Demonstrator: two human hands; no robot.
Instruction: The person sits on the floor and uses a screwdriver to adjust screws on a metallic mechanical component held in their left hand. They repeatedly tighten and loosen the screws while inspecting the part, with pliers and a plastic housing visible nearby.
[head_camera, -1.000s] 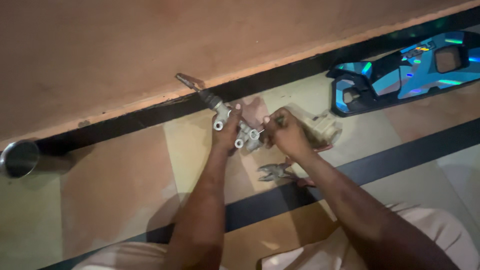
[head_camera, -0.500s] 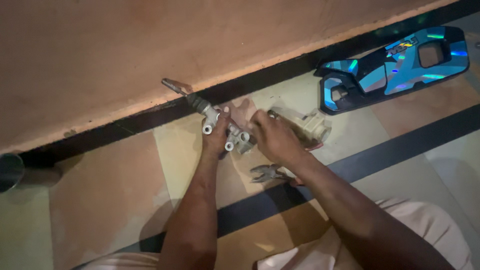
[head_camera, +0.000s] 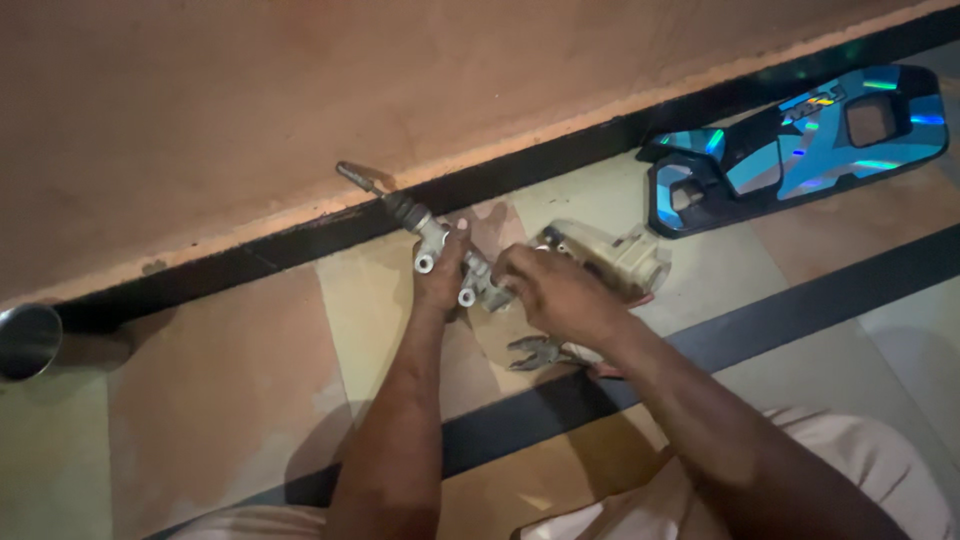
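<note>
A grey metal cylinder part (head_camera: 432, 240) with a thin rod sticking out toward the wall lies on the tiled floor. My left hand (head_camera: 443, 273) grips its body from below. My right hand (head_camera: 548, 290) is closed on the part's right end, where a cream plastic reservoir (head_camera: 617, 255) is attached. A pair of pliers (head_camera: 542, 352) lies on the floor just under my right wrist, untouched.
A black plastic panel with shiny blue stickers (head_camera: 800, 145) lies at the upper right by the wall. A round metal object (head_camera: 27, 340) sits at the far left edge. A reddish wall (head_camera: 300, 90) with a black skirting runs along the top. My knees show at the bottom.
The view has shifted slightly; both hands stay on the metal part, with the right hand's grip moved a little on its right end.
</note>
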